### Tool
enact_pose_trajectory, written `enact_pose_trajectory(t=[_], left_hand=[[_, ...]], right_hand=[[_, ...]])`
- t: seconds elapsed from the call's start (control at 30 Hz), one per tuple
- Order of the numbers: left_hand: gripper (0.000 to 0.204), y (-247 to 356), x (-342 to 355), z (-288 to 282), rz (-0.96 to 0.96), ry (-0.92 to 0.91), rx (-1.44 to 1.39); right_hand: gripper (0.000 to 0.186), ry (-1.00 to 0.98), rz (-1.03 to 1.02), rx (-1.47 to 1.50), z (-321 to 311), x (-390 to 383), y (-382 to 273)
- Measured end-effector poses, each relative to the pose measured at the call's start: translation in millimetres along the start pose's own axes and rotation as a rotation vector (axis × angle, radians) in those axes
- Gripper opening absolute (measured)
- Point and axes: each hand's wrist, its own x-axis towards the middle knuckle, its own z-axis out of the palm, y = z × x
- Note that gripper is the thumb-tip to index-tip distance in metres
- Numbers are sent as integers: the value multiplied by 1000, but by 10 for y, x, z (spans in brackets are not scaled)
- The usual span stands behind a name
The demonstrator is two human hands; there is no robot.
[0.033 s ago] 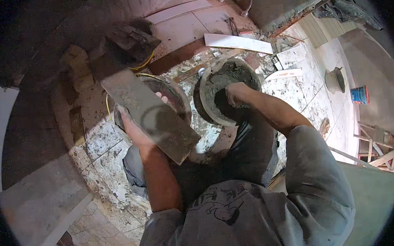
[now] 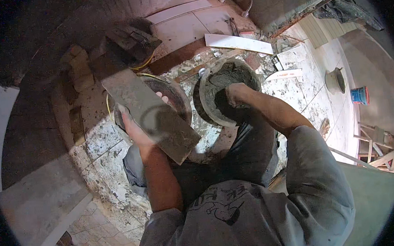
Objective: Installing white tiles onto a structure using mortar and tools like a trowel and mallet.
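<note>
My left hand [image 2: 131,124] grips a long grey tile [image 2: 166,134], tilted over a round bucket [image 2: 182,99] with a reddish-brown inside; some fingertips show past the tile's far edge. To its right is a second bucket [image 2: 252,79] holding wet dark grey mortar [image 2: 223,74]. My right hand [image 2: 238,94] reaches down into this bucket with its fingers curled; whatever they hold is hidden in the shadow and mortar.
The tiled floor [image 2: 103,146] is splattered. White strips [image 2: 237,42] and offcuts lie beyond the buckets. A yellow hose [image 2: 142,65] runs behind them. At the right are a pot [image 2: 335,80], a blue pail [image 2: 360,95] and wooden pieces [image 2: 374,146].
</note>
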Motion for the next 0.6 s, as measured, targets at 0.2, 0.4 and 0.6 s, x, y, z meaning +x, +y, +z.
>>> enact_pose_trajectory(t=[0.2, 0.4, 0.6], left_hand=[[77, -50, 39, 106, 65, 153, 50], [72, -49, 92, 81, 4, 131, 20], [70, -108, 123, 133, 29, 146, 52]], right_hand=[[13, -222, 232, -98, -34, 143, -200], [27, -308, 201, -408, -470, -51, -882], [31, -188, 242, -283, -758, -503, -975]])
